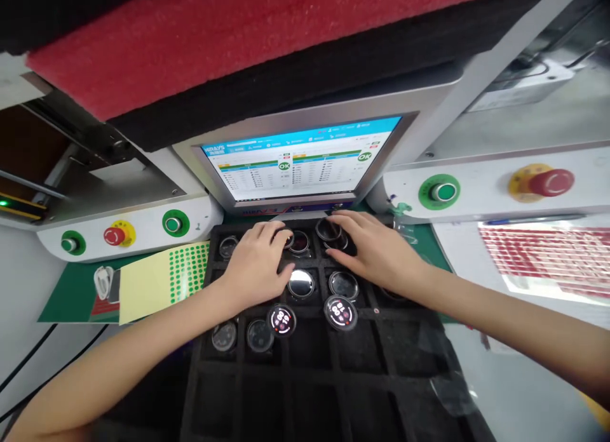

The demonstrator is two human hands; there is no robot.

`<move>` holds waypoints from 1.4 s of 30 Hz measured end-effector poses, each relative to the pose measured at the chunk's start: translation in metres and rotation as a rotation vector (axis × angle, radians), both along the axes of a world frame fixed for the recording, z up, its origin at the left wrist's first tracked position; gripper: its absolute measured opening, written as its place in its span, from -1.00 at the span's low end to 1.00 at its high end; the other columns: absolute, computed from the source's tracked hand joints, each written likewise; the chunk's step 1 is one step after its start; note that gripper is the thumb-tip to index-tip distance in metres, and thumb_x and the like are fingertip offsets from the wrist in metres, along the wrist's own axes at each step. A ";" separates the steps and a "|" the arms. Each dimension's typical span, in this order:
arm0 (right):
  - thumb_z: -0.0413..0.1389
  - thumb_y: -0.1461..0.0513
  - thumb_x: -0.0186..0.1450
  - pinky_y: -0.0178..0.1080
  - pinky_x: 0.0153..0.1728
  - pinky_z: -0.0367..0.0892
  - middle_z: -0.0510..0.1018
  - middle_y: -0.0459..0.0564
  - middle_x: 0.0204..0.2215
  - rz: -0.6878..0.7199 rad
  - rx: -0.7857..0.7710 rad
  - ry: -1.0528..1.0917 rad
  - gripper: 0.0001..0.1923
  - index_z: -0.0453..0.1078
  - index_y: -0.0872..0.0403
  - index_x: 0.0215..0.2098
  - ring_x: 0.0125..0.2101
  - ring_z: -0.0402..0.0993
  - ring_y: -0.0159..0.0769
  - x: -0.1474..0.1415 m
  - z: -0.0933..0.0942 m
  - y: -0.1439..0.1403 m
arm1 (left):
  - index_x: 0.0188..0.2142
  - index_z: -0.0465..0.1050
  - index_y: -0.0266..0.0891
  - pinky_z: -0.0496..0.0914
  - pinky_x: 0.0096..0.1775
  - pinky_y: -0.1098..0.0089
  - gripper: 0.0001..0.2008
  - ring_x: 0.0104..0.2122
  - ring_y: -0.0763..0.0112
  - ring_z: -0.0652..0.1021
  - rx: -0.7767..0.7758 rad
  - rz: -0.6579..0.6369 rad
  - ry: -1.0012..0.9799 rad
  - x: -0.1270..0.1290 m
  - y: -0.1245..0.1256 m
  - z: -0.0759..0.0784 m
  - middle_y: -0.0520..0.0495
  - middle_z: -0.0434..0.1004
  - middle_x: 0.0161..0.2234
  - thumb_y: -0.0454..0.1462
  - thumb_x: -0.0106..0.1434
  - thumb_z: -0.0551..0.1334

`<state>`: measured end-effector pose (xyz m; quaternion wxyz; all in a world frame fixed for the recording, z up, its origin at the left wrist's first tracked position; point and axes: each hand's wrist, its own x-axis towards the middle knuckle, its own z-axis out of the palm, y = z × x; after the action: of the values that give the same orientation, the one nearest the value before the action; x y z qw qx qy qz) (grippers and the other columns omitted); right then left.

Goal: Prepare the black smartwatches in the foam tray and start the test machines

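A black foam tray (362, 372) with square pockets lies in front of me, holding several round watch bodies. Two watch bodies (281, 319) (340, 312) near the middle have lit faces. My left hand (256, 264) rests palm down on the tray's upper left pockets, fingers reaching a watch body (298, 241) in the top row. My right hand (376, 250) lies over the upper right pockets, its fingertips on a dark round watch body (330, 230). Whether either hand grips one is hidden by the fingers.
A monitor (300, 166) with green OK marks stands behind the tray. Green buttons (172, 223) (439, 192) and red stop buttons (114, 235) (550, 182) sit on white panels either side. A yellow sheet of green dot stickers (162, 280) lies left; red label sheets (553, 258) lie right.
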<state>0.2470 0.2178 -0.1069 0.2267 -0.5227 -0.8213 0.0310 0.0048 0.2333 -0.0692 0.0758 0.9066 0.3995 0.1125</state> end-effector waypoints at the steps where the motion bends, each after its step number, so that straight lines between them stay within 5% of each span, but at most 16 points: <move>1: 0.19 0.23 0.28 0.01 -0.18 0.56 0.55 0.21 0.01 -0.028 -0.040 -0.024 -0.63 0.36 0.17 0.04 -0.02 0.51 0.05 -0.003 -0.004 0.006 | -0.01 0.45 -0.43 0.48 0.05 -0.04 -0.61 0.01 -0.06 0.52 -0.020 0.034 0.047 0.005 0.009 -0.003 -0.35 0.51 0.03 -0.32 0.17 0.32; 6: 0.13 0.27 0.30 -0.01 -0.22 0.56 0.57 0.14 -0.03 -0.049 -0.086 -0.034 -0.75 0.42 0.11 -0.04 -0.06 0.52 0.00 -0.013 -0.012 0.013 | -0.01 0.50 -0.34 0.50 0.02 0.06 -0.71 -0.01 0.04 0.54 -0.139 0.170 0.126 0.015 0.029 -0.009 -0.26 0.53 0.00 -0.36 0.27 0.25; 11: 0.16 0.28 0.30 0.01 -0.16 0.54 0.60 0.13 -0.07 -0.030 -0.063 -0.040 -0.75 0.41 0.11 -0.04 -0.11 0.55 -0.01 -0.013 -0.010 0.015 | -0.04 0.50 -0.30 0.49 0.01 0.08 -0.75 -0.03 0.06 0.56 -0.166 0.127 0.117 0.008 0.027 0.002 -0.20 0.60 -0.06 -0.35 0.28 0.27; 16: 0.11 0.18 0.37 -0.04 -0.15 0.54 0.60 0.14 -0.06 0.024 0.042 0.035 -0.77 0.35 0.09 -0.03 -0.10 0.59 -0.04 -0.001 -0.006 0.006 | -0.07 0.48 -0.22 0.50 -0.02 0.07 -0.77 -0.12 0.12 0.61 -0.116 0.332 -0.113 -0.065 0.015 0.038 -0.15 0.63 -0.11 -0.22 0.30 0.29; 19: 0.00 0.03 0.44 -0.03 -0.22 0.53 0.61 0.16 -0.10 0.020 0.148 0.119 -0.69 0.32 0.07 -0.01 -0.14 0.61 0.01 0.003 -0.005 -0.004 | -0.05 0.47 -0.20 0.53 -0.05 0.13 -0.64 -0.15 0.16 0.62 -0.238 0.565 -0.345 -0.117 0.006 0.060 -0.12 0.63 -0.16 -0.09 0.22 0.33; 22: -0.09 -0.08 0.45 -0.02 -0.36 0.51 0.63 0.16 -0.18 0.023 0.128 0.123 -0.57 0.32 0.06 -0.02 -0.27 0.64 0.05 -0.001 -0.010 -0.006 | 0.07 0.44 -0.25 0.53 -0.06 0.20 -0.51 -0.16 0.23 0.61 -0.332 0.595 -0.450 -0.136 -0.003 0.065 -0.15 0.58 -0.14 -0.10 0.19 0.33; 25: -0.07 -0.09 0.43 -0.08 -0.53 0.45 0.65 0.10 -0.29 0.045 0.058 0.091 -0.58 0.36 0.04 -0.06 -0.45 0.62 -0.02 -0.012 -0.014 -0.001 | 0.17 0.42 -0.20 0.51 -0.07 0.20 -0.55 -0.20 0.30 0.58 -0.315 0.409 -0.298 -0.115 -0.008 0.053 -0.15 0.50 -0.12 -0.17 0.30 0.21; 29: 0.00 0.03 0.39 -0.07 -0.49 0.47 0.64 0.09 -0.26 0.047 0.002 0.014 -0.69 0.38 0.06 -0.10 -0.38 0.63 -0.01 -0.020 -0.014 0.003 | 0.12 0.47 -0.13 0.50 -0.16 0.20 -0.64 -0.35 0.34 0.55 -0.353 0.193 0.076 -0.061 0.000 0.033 -0.14 0.44 -0.13 -0.17 0.38 0.14; 35: 0.02 0.15 0.38 -0.09 -0.41 0.50 0.63 0.09 -0.15 0.083 0.050 -0.020 -0.81 0.35 0.07 -0.13 -0.25 0.63 -0.04 -0.020 -0.016 0.001 | -0.15 0.54 -0.38 0.47 -0.32 0.20 -0.62 -0.35 0.08 0.61 -0.236 0.371 0.345 -0.014 0.035 0.010 -0.26 0.55 -0.34 -0.13 0.43 0.05; 39: 0.04 0.17 0.38 -0.12 -0.39 0.49 0.62 0.08 -0.12 0.080 0.067 -0.010 -0.85 0.34 0.06 -0.15 -0.21 0.62 -0.08 -0.020 -0.018 0.000 | -0.26 0.56 -0.42 0.47 -0.33 0.14 -0.50 -0.29 -0.07 0.62 -0.192 0.415 0.394 -0.009 0.045 0.007 -0.35 0.57 -0.39 0.00 0.41 0.06; 42: 0.04 0.17 0.39 -0.14 -0.41 0.48 0.63 0.06 -0.13 0.074 0.066 -0.011 -0.86 0.33 0.05 -0.15 -0.22 0.63 -0.10 -0.019 -0.017 0.000 | -0.14 0.52 -0.50 0.47 -0.30 0.05 -0.45 -0.28 -0.14 0.62 -0.121 0.408 0.416 -0.018 0.043 0.015 -0.42 0.59 -0.34 0.02 0.40 0.07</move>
<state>0.2279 0.2182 -0.1244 0.2378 -0.4842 -0.8420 0.0096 -0.0130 0.2764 -0.0545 0.0224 0.8051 0.5864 -0.0867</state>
